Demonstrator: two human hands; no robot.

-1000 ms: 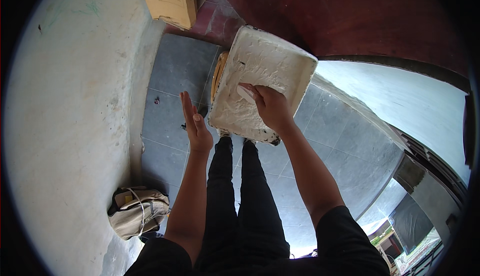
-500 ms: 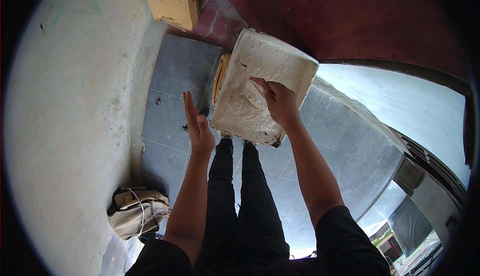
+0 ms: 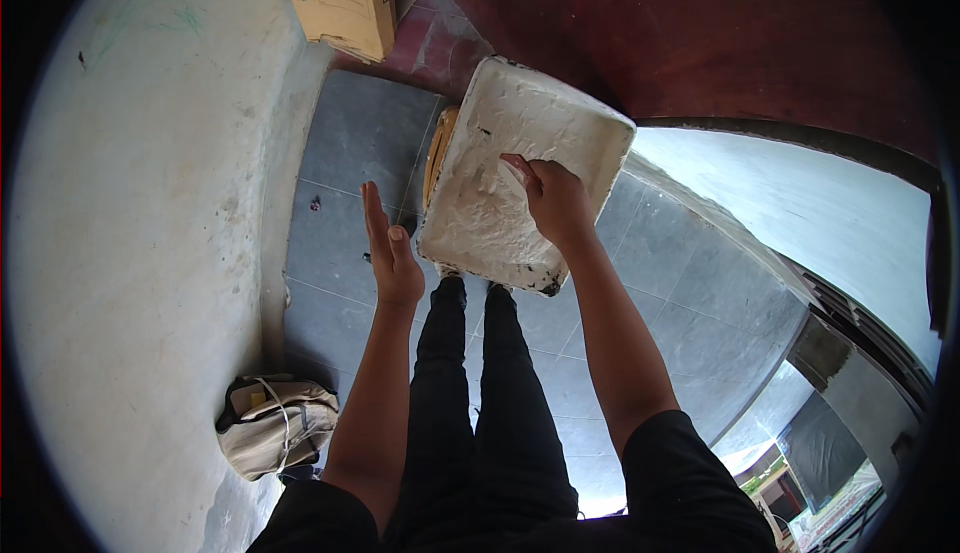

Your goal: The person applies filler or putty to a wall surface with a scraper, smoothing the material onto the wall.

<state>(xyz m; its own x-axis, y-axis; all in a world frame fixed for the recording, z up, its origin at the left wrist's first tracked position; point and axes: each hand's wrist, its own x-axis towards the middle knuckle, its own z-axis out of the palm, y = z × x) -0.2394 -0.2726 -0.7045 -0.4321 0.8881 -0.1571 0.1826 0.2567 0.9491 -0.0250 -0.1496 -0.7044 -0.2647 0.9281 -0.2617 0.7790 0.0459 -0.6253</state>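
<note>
A whitish rectangular tray point(image 3: 602, 143) sits on the floor in front of my feet, its rim chipped and dark-stained. A layer of rough white paste point(image 3: 480, 215) covers its bottom. My right hand point(image 3: 552, 196) is over the tray's right half with its fingers bent and pressed together. A pale, white-smeared strip shows at the fingertips; I cannot make out whether it is a held thing or coated fingers. Left of the tray, my left hand point(image 3: 391, 253) is raised with its fingers straight and the thumb apart, holding nothing.
Against the tray's left side is a yellowish-brown object point(image 3: 437, 158). A cardboard box point(image 3: 345, 3) stands at the far left, near a dark red surface point(image 3: 740, 33). By the left wall lies a beige bag point(image 3: 275, 428). Grey tiles point(image 3: 365, 138) make up the floor.
My right hand has shifted slightly left over the tray. A rounded white patch beside its fingers no longer stands out, and streaked paste shows there. My left hand has barely moved.
</note>
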